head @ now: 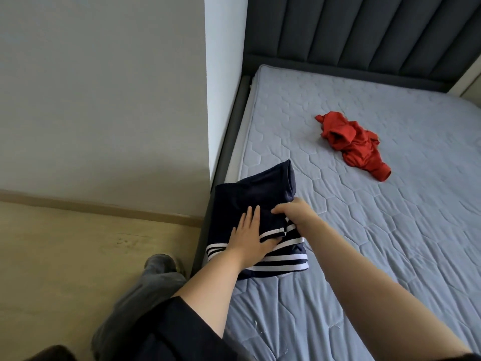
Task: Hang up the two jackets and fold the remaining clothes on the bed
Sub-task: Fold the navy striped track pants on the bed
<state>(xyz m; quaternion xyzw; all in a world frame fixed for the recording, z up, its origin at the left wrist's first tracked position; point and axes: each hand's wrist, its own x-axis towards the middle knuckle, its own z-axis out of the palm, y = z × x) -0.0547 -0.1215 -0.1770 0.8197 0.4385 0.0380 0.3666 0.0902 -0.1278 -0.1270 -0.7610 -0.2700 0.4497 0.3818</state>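
Note:
A navy garment with white stripes (255, 194) lies folded at the left edge of the grey quilted mattress (390, 243). My left hand (248, 237) lies flat on it, fingers straight, pressing the cloth down. My right hand (292, 213) is just to its right, fingers curled round a fold of the same garment near the striped hem. A crumpled red garment (354, 145) lies alone further up the mattress, apart from both hands.
A dark padded headboard (351, 35) stands at the far end of the bed. A white wall corner (221, 87) meets the bed's left side. Wooden floor (65, 256) and my legs in grey trousers (145, 290) are at the lower left.

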